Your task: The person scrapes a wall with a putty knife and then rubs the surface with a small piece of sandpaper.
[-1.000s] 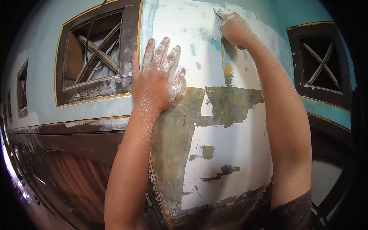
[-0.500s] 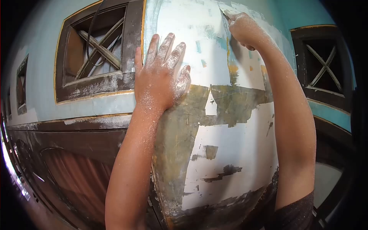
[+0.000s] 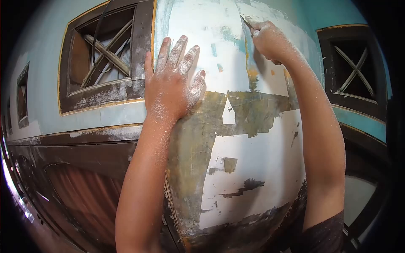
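Dusted with white powder, my left hand (image 3: 171,82) lies against the patchy wall (image 3: 249,160) with its fingers spread. My right hand (image 3: 270,42) is higher and to the right, wrapped round the handle of a scraper (image 3: 246,22). The scraper's thin dark blade touches the white and pale blue paint near the top of the wall; most of its handle is hidden in the fist. Below the hands the wall shows bare grey-green areas and white patches.
At the upper left is a dark wooden window frame (image 3: 141,50) with crossed bars and a hanging cable. Another crossed window (image 3: 356,69) stands at the right. Brown curtain cloth (image 3: 88,189) shows behind dark woodwork at the lower left.
My right hand and the scraper have moved slightly down along the wall. The view has shifted a little, so the wall and my left hand appear slightly further left.
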Demonstrator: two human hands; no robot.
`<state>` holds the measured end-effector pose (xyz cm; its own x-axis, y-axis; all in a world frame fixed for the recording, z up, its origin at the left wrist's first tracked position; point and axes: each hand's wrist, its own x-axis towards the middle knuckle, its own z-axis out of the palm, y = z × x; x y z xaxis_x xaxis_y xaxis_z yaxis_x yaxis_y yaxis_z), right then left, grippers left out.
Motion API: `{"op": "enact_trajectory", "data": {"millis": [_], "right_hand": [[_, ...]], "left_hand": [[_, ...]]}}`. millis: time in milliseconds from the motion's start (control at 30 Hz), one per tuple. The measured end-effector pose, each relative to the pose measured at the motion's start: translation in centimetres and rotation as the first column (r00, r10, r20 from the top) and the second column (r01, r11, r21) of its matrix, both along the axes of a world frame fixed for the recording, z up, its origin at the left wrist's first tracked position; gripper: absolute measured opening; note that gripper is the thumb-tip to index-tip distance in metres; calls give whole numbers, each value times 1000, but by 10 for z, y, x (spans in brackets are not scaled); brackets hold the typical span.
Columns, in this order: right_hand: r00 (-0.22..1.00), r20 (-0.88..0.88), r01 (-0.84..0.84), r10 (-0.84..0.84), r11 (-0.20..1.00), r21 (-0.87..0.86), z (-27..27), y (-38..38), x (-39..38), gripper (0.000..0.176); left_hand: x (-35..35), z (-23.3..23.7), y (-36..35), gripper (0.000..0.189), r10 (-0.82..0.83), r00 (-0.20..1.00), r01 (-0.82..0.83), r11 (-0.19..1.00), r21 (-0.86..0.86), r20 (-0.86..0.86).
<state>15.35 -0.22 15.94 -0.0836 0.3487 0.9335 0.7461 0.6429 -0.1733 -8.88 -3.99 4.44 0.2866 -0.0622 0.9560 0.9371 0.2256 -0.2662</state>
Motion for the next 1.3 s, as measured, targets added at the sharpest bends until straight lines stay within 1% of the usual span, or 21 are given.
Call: {"op": "enact_trajectory", "data": {"millis": [33,67,100,133,167,200,267,300,367,400,500,533,667,767,800,867,900,933,1033,1167,1300], "right_hand": [[999,-32,-40,41,999,13,-2,-2,-2,43],[998,53,29,-31,999,42,-2,-15,0,49],[999,48,14,-9,996,-92,1,-26,-3,41],[958,220,169,-184,982,84,10,-7,-1,36],[859,351,283,-373,917,283,24,17,2,31],[857,353,284,-375,916,283,32,29,2,31],[984,151,82,-97,992,100,40,39,1,23],[982,152,96,-109,991,93,42,40,-2,27],[995,99,-20,-21,919,394,22,42,2,29],[1000,-8,-5,6,996,86,16,7,-6,34],[996,58,59,-63,996,64,15,7,-3,35],[1000,1,-10,10,995,99,16,16,-3,33],[999,28,40,-44,990,132,14,12,-6,28],[999,18,42,-46,984,174,38,29,-9,26],[980,174,60,-92,981,182,48,36,-2,25],[982,147,85,-122,968,236,65,52,-6,25],[983,116,108,-145,954,279,56,27,-15,24],[983,75,160,-165,985,65,47,-1,-15,34],[992,49,120,-119,992,-23,51,-6,-16,33],[995,49,82,-85,995,55,38,6,-4,34],[981,151,120,-117,993,-7,31,8,9,39]], "left_hand": [[0,0,0,55,8,1000,-8,1000,3,-1],[-1,0,1,56,10,1000,-10,1000,6,-1],[1,0,0,56,18,1000,-18,1000,0,7],[0,0,0,56,18,1000,-18,1000,2,2],[-1,0,1,56,16,1000,-16,1000,6,-1],[0,0,0,56,15,1000,-15,1000,6,0],[1,0,-2,56,33,999,-33,999,-9,4],[1,0,-2,56,32,999,-32,999,-5,3],[1,0,-1,55,10,1000,-10,1000,-4,3],[0,0,0,55,11,1000,-11,1000,1,4],[0,-1,1,55,11,1000,-11,1000,20,-16],[-1,-1,1,55,6,1000,-6,1000,21,-13],[0,-1,1,55,18,1000,-17,1000,23,-15],[0,-2,1,55,-12,1000,12,1000,26,-5],[1,-3,1,55,-12,1000,12,1000,20,3],[1,-1,0,55,-17,1000,17,999,29,12],[1,-2,0,55,-25,1000,25,999,25,13],[2,-3,0,54,-33,999,33,999,19,14],[1,-3,-1,55,-40,999,40,999,14,11],[0,-3,-1,55,-16,1000,15,1000,8,12],[0,-2,0,55,-4,1000,4,1000,4,1]]}}
